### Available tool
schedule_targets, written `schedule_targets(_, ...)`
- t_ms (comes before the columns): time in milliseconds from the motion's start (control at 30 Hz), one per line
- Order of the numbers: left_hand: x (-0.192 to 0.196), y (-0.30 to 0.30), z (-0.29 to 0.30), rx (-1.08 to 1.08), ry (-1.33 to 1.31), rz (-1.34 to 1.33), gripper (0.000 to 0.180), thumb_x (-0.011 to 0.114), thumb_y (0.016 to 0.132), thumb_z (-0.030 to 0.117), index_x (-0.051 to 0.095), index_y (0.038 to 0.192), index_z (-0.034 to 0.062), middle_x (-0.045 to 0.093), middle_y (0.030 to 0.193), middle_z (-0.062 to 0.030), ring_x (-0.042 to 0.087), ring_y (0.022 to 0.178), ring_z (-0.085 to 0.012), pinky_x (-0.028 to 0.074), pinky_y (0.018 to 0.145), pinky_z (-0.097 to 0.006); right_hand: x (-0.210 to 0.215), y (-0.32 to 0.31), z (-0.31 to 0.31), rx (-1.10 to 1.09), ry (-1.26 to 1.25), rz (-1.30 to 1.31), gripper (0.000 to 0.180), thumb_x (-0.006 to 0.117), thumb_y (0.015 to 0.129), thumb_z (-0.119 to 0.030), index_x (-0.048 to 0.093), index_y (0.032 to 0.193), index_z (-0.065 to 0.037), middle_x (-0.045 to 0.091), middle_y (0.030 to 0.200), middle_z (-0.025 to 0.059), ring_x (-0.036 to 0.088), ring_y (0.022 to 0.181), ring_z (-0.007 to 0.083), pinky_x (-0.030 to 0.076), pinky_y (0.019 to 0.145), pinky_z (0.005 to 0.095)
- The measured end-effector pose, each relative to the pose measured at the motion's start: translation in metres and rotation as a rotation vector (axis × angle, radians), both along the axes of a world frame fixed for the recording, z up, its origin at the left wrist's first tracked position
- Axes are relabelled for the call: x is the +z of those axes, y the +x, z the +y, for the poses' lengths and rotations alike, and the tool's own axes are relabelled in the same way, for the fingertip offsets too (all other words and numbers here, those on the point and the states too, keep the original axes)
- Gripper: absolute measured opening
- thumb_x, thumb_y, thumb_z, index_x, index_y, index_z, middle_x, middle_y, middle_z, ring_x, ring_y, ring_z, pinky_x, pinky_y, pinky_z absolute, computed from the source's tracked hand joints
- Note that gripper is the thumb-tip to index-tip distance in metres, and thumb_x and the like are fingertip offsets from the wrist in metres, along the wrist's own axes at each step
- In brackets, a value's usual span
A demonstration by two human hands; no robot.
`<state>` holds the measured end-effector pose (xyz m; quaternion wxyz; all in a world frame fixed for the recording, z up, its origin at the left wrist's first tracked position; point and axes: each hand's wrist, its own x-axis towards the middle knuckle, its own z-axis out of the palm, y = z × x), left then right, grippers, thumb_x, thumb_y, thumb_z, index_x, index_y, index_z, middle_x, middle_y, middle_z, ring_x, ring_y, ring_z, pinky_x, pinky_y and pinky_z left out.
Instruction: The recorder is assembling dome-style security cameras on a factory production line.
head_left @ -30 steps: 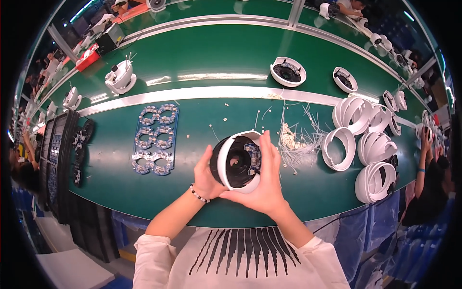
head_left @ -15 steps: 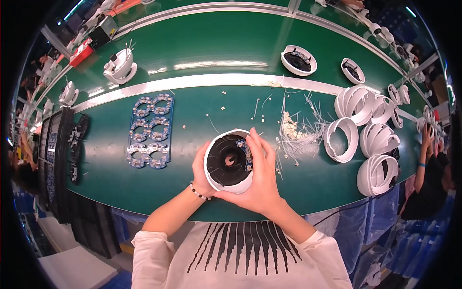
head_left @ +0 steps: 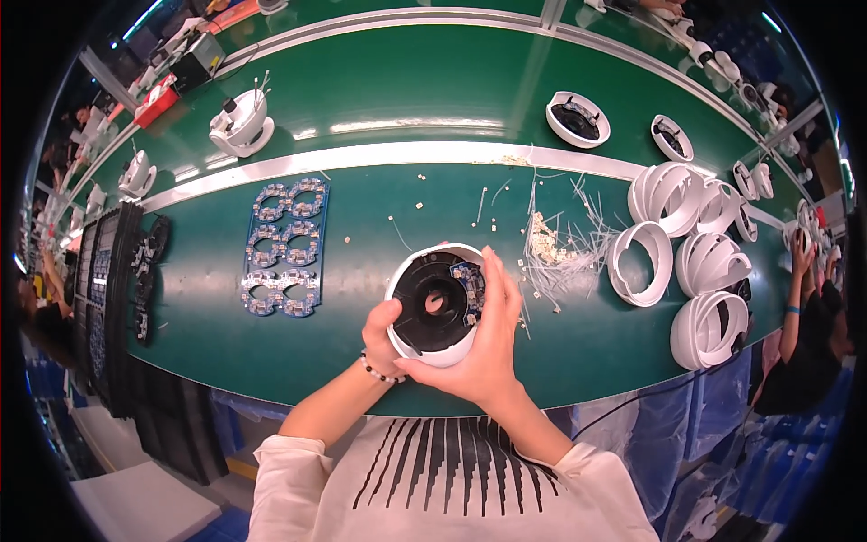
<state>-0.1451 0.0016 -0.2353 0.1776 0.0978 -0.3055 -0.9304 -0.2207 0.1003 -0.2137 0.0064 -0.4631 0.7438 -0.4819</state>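
black-lined white housing [head_left: 418, 314]: held above the counter [head_left: 194, 307], near its front edge. left hand [head_left: 380, 341]: clamped at left rim, thumb visible, other fingers hidden. right hand [head_left: 485, 350]: fingers together, clamped on right rim. advised: grip by the rim, fingertips off the blue circuit board [head_left: 469, 291] inside. no legible markings.

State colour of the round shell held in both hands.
White; the shell shows best in the head view.

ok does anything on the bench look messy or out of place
Yes: the loose heap of white wires and small cream bits, right of the held round part, sprawls untidily, with a few bits scattered left across the green bench. The circuit boards sit in neat rows.
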Motion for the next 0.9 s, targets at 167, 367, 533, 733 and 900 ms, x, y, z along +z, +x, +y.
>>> schedule_targets(167, 0.010, -0.020, 0.005, 0.136, -0.027, 0.060, 0.080, 0.049, 0.071, 0.043, 0.019, 0.134, 0.0031, 0.038, 0.126, -0.0165, 0.043, 0.114, -0.0270, 0.037, 0.096, -0.039, -0.016, -0.014, 0.001, 0.071, -0.088, -0.076, 0.117, 0.077, 0.052, -0.046, 0.010, 0.132, 0.008, 0.018, 0.135, 0.0273, 0.021, 0.122, 0.0436, 0.020, 0.099, 0.0485)
schedule_targets(367, -0.008, -0.074, -0.069, 0.180, 0.215, -0.350, 0.046, 0.038, 0.081, 0.039, 0.049, 0.111, 0.0063, 0.056, 0.108, -0.0130, 0.055, 0.098, -0.0256, 0.044, 0.086, -0.040, 0.011, -0.052, 0.027, 0.093, 0.057, 0.159, 0.107, 0.078, 0.053, -0.044, 0.022, 0.134, -0.001, 0.012, 0.139, 0.0270, 0.011, 0.129, 0.0411, 0.012, 0.103, 0.0495)
schedule_targets(533, -0.011, -0.133, -0.163, 0.251, -0.057, -0.330, 0.052, 0.032, 0.084, 0.037, 0.043, 0.115, -0.0028, 0.050, 0.117, -0.0191, 0.049, 0.109, -0.0304, 0.036, 0.095, -0.045, 0.003, -0.104, 0.087, -0.298, 0.289, 0.385, 0.066, 0.073, 0.062, -0.023, 0.043, 0.118, -0.003, 0.035, 0.132, 0.0190, 0.029, 0.122, 0.0388, 0.023, 0.099, 0.0467)
schedule_targets(733, -0.054, -0.200, -0.222, 0.403, -0.097, -0.358, 0.040, 0.043, 0.087, 0.023, 0.036, 0.122, 0.0036, 0.049, 0.115, -0.0155, 0.049, 0.106, -0.0288, 0.040, 0.088, -0.049, -0.057, -0.159, 0.157, -0.470, 0.580, 0.392, 0.054, 0.068, 0.060, -0.007, 0.048, 0.110, -0.001, 0.044, 0.122, 0.0176, 0.030, 0.120, 0.0396, 0.015, 0.101, 0.0560)
schedule_targets(900, -0.023, -0.112, -0.217, 0.729, -1.088, -0.543, 0.046, 0.062, 0.077, 0.019, 0.046, 0.117, 0.0043, 0.056, 0.111, -0.0139, 0.055, 0.101, -0.0213, 0.045, 0.083, -0.029, -0.060, -0.169, 0.145, -0.386, 0.408, 0.495, 0.023, 0.067, 0.058, -0.006, 0.056, 0.078, -0.002, 0.055, 0.093, 0.0151, 0.043, 0.104, 0.0369, 0.021, 0.099, 0.0550)
